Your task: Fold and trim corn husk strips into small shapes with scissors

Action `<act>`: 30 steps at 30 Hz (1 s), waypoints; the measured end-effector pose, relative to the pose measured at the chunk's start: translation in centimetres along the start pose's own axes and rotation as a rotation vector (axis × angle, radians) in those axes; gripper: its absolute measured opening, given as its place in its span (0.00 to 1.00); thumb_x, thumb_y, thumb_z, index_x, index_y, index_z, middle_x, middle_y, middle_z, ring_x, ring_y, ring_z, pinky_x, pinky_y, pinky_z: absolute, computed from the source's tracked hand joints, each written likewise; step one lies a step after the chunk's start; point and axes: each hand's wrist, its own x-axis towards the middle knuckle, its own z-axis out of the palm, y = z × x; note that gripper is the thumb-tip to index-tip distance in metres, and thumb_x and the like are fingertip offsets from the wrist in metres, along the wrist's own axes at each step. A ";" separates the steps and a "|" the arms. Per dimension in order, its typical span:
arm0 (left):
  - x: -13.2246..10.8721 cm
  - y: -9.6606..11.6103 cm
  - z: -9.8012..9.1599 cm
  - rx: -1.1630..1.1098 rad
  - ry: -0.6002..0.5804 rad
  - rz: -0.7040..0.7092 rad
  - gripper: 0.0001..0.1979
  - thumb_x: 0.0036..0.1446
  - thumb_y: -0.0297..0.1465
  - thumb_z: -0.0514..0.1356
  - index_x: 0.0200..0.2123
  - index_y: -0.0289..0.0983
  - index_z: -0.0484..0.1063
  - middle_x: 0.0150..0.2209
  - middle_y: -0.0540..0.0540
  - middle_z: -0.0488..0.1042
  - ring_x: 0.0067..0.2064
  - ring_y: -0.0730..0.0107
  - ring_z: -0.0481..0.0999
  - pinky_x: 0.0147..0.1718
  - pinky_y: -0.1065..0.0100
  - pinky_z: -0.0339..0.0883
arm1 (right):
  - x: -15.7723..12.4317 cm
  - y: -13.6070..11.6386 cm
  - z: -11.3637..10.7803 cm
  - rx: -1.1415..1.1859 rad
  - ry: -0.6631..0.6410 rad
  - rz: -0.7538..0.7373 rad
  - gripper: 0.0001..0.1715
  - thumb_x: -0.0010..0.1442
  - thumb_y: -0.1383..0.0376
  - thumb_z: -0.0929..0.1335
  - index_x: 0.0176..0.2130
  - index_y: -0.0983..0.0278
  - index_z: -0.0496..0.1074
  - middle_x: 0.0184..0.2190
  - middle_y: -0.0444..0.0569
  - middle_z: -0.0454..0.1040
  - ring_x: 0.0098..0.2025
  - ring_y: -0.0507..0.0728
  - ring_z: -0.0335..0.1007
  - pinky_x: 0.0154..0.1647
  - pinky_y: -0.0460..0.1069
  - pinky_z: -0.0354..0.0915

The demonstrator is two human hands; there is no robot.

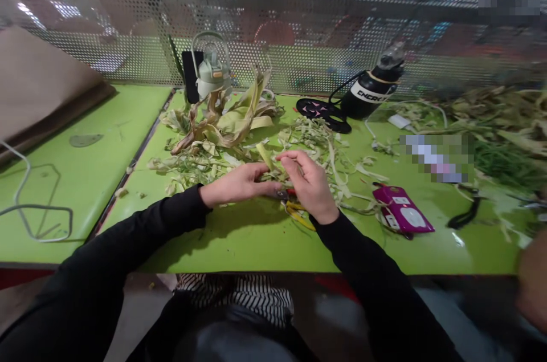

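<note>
My left hand (241, 182) is closed around the lower end of a pale green corn husk strip (265, 154), which sticks up past its fingertips. Just right of the strip, my right hand (311, 186) has its thumb and forefinger drawn together; whatever lies between them is too small to make out. Under my right hand lies a pair of yellow-and-red-handled pliers (299, 216), partly covered by it. Torn husk scraps (196, 165) spread behind and beside both hands. Larger dried husks (243, 117) are heaped behind them.
A pale green bottle (210, 77) and a phone (194, 74) stand at the back. A black bottle (370, 91) leans right of them. A purple packet (401, 211) lies at right, near more husks (504, 117). Brown paper (38, 82) covers the left corner.
</note>
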 end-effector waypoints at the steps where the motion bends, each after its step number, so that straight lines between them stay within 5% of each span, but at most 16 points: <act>1: 0.0 0.1 0.0 0.017 -0.002 0.000 0.17 0.58 0.45 0.61 0.37 0.35 0.68 0.26 0.55 0.60 0.26 0.77 0.58 0.24 0.72 0.54 | -0.1 -0.1 0.1 -0.029 -0.014 -0.011 0.14 0.67 0.55 0.64 0.40 0.60 0.72 0.32 0.46 0.76 0.32 0.54 0.71 0.35 0.49 0.64; 9: -0.6 1.2 0.1 0.083 -0.004 0.031 0.12 0.60 0.40 0.57 0.39 0.36 0.68 0.26 0.55 0.61 0.27 0.77 0.58 0.27 0.71 0.54 | 0.1 -0.4 -0.1 0.197 -0.140 0.020 0.07 0.65 0.60 0.66 0.41 0.60 0.69 0.35 0.45 0.74 0.35 0.54 0.71 0.37 0.49 0.65; 15: -1.0 1.5 0.7 0.090 0.123 0.030 0.23 0.59 0.48 0.58 0.23 0.38 0.56 0.22 0.56 0.51 0.23 0.78 0.50 0.23 0.69 0.44 | 0.5 -0.4 -1.1 0.268 -0.051 0.072 0.10 0.65 0.57 0.67 0.42 0.59 0.69 0.33 0.43 0.72 0.32 0.52 0.68 0.37 0.49 0.65; 20: -0.9 1.2 1.1 0.159 0.021 0.063 0.21 0.61 0.45 0.56 0.23 0.38 0.58 0.20 0.56 0.51 0.22 0.77 0.51 0.23 0.68 0.46 | 0.7 -0.4 -1.4 0.242 -0.263 -0.042 0.14 0.60 0.51 0.70 0.36 0.58 0.76 0.40 0.47 0.76 0.43 0.57 0.72 0.48 0.54 0.66; 22: -0.8 1.1 1.2 0.182 -0.009 0.045 0.21 0.63 0.46 0.54 0.24 0.38 0.60 0.21 0.55 0.55 0.23 0.76 0.55 0.24 0.68 0.49 | 0.6 -0.4 -1.1 0.267 -0.234 -0.060 0.13 0.57 0.52 0.73 0.32 0.59 0.77 0.38 0.46 0.76 0.44 0.57 0.71 0.49 0.54 0.65; 26: -0.8 0.9 1.7 0.174 -0.020 0.074 0.21 0.68 0.42 0.46 0.28 0.37 0.64 0.25 0.51 0.63 0.28 0.72 0.63 0.30 0.67 0.56 | 0.2 -0.4 -0.2 0.367 -0.119 0.103 0.13 0.59 0.55 0.71 0.29 0.60 0.73 0.27 0.42 0.70 0.31 0.52 0.65 0.37 0.49 0.64; 30: -0.9 0.7 2.5 0.167 -0.124 0.072 0.19 0.68 0.40 0.47 0.27 0.38 0.61 0.25 0.51 0.62 0.28 0.72 0.62 0.31 0.67 0.55 | 0.3 -0.4 0.0 0.441 -0.048 0.190 0.15 0.58 0.53 0.72 0.29 0.61 0.72 0.26 0.41 0.68 0.29 0.51 0.62 0.33 0.48 0.62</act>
